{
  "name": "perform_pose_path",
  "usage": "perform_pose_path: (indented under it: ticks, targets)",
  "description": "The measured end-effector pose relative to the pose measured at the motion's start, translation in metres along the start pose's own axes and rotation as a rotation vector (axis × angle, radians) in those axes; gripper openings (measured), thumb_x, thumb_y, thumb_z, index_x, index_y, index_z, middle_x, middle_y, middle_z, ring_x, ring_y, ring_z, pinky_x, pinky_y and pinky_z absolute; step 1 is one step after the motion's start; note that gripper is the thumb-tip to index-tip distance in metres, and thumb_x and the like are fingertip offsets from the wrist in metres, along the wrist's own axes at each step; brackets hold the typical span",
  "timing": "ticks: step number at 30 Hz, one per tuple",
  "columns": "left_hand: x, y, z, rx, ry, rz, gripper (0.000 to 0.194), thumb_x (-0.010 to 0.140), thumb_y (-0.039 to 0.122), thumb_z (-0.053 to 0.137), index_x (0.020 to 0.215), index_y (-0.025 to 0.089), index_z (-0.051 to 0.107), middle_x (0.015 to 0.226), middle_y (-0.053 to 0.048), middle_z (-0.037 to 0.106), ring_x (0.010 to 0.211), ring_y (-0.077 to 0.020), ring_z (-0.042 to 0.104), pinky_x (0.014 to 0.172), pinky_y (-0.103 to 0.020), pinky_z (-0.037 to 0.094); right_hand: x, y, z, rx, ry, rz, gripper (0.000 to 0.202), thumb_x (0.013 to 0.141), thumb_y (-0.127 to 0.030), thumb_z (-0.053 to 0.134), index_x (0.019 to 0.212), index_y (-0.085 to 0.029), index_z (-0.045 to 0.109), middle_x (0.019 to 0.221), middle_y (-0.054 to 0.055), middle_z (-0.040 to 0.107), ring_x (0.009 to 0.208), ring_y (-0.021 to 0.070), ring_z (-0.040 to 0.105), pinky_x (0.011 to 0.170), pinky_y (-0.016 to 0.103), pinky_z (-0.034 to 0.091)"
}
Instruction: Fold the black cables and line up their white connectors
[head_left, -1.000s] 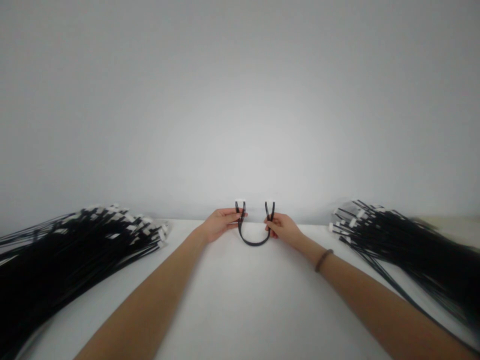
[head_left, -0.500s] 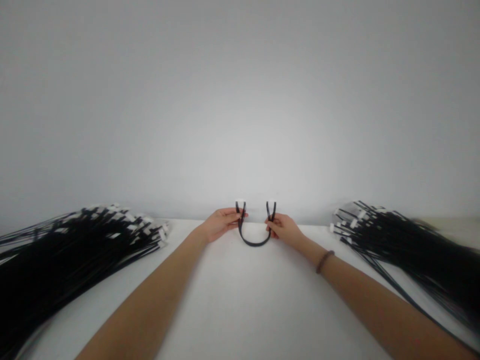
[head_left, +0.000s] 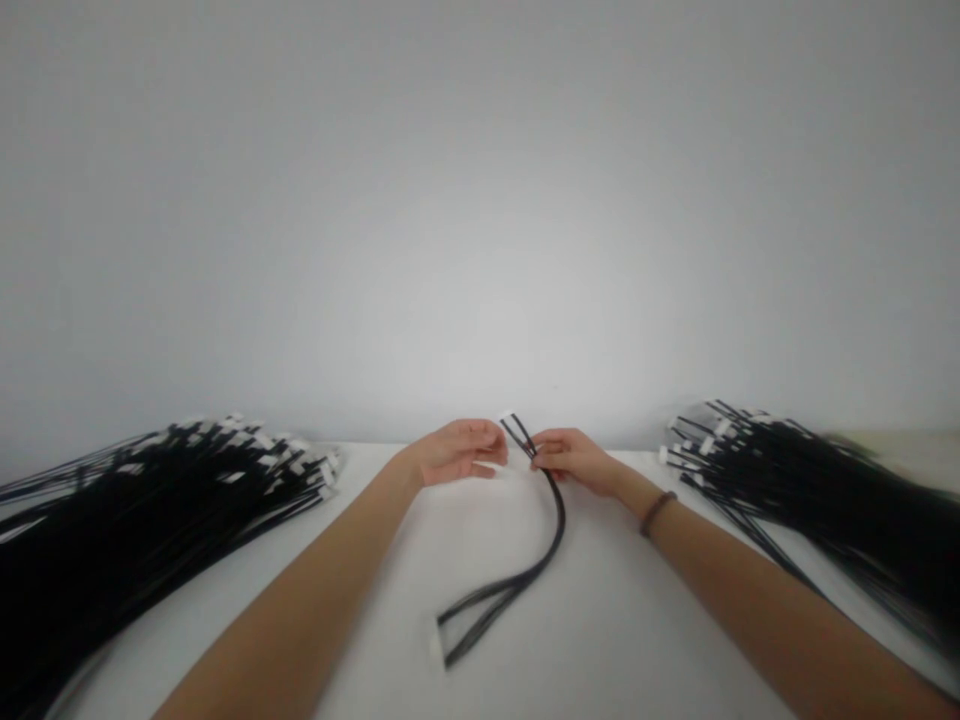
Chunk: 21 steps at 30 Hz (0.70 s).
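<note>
A black cable (head_left: 561, 520) with a white connector at each end curves over the white table. My right hand (head_left: 574, 458) pinches it just below its upper connector, which points up and to the left. The cable's lower end hangs or lies toward the front, its two strands spread apart and slightly blurred. My left hand (head_left: 461, 452) is just left of the upper connector, fingers apart and curved, holding nothing. A dark bracelet (head_left: 658, 512) circles my right wrist.
A large bundle of black cables with white connectors (head_left: 172, 520) lies at the left. Another such bundle (head_left: 810, 480) lies at the right. Behind the white table (head_left: 600, 640) rises a plain pale wall (head_left: 480, 200).
My left hand has let go of its cable end, which has swung down toward the front. In my right hand, the other end has tilted to the left.
</note>
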<state>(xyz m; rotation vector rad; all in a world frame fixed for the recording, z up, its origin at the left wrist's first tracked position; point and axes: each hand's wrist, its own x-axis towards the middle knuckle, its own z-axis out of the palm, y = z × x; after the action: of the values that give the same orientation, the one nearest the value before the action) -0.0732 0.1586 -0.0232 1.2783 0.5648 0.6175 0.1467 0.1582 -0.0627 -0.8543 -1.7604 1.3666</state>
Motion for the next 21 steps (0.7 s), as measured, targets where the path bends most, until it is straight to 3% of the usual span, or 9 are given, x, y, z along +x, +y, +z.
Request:
perform_pose_path:
  ticks: [3, 6, 11, 15, 21]
  targets:
    - [0.017, -0.018, -0.002, 0.057, 0.216, 0.033, 0.021, 0.059, 0.026, 0.066, 0.073, 0.013, 0.056, 0.075, -0.005, 0.058, 0.067, -0.0103, 0.053, 0.063, -0.024, 0.041, 0.0, -0.001, 0.002, 0.033, -0.044, 0.032, 0.034, 0.06, -0.024, 0.062, 0.091, -0.012, 0.056, 0.066, 0.002, 0.058, 0.047, 0.0049, 0.044, 0.042, 0.016, 0.031]
    - [0.025, -0.027, -0.005, 0.045, 0.298, 0.066, 0.022, 0.06, 0.028, 0.065, 0.073, 0.013, 0.057, 0.08, -0.007, 0.059, 0.07, -0.0113, 0.054, 0.062, -0.023, 0.041, -0.001, -0.003, 0.003, 0.067, -0.067, 0.036, 0.031, 0.059, -0.023, 0.063, 0.087, -0.012, 0.057, 0.067, 0.002, 0.057, 0.05, 0.0055, 0.045, 0.045, 0.017, 0.033]
    - [0.025, -0.027, 0.001, 0.081, 0.236, 0.121, 0.024, 0.063, 0.031, 0.062, 0.077, 0.012, 0.06, 0.088, -0.01, 0.059, 0.078, -0.0145, 0.054, 0.066, -0.024, 0.04, 0.0, -0.003, 0.002, 0.233, -0.09, 0.055, 0.024, 0.064, -0.027, 0.06, 0.082, -0.01, 0.06, 0.074, 0.005, 0.058, 0.058, 0.0069, 0.049, 0.055, 0.02, 0.037]
    - [0.027, -0.028, 0.005, 0.18, 0.196, 0.111, 0.027, 0.064, 0.033, 0.061, 0.079, 0.011, 0.062, 0.086, -0.011, 0.06, 0.076, -0.0142, 0.054, 0.066, -0.024, 0.04, 0.004, 0.0, 0.004, 0.424, -0.005, 0.069, 0.027, 0.069, -0.033, 0.054, 0.083, -0.011, 0.06, 0.083, 0.008, 0.059, 0.063, 0.0086, 0.051, 0.06, 0.022, 0.038]
    - [0.027, -0.027, 0.009, 0.286, 0.132, 0.07, 0.024, 0.064, 0.033, 0.06, 0.076, 0.012, 0.063, 0.084, -0.009, 0.061, 0.073, -0.0128, 0.053, 0.065, -0.023, 0.039, 0.005, 0.002, 0.008, 0.41, 0.049, 0.049, 0.021, 0.066, -0.031, 0.059, 0.069, -0.01, 0.059, 0.056, -0.001, 0.05, 0.048, 0.0047, 0.039, 0.049, 0.019, 0.03]
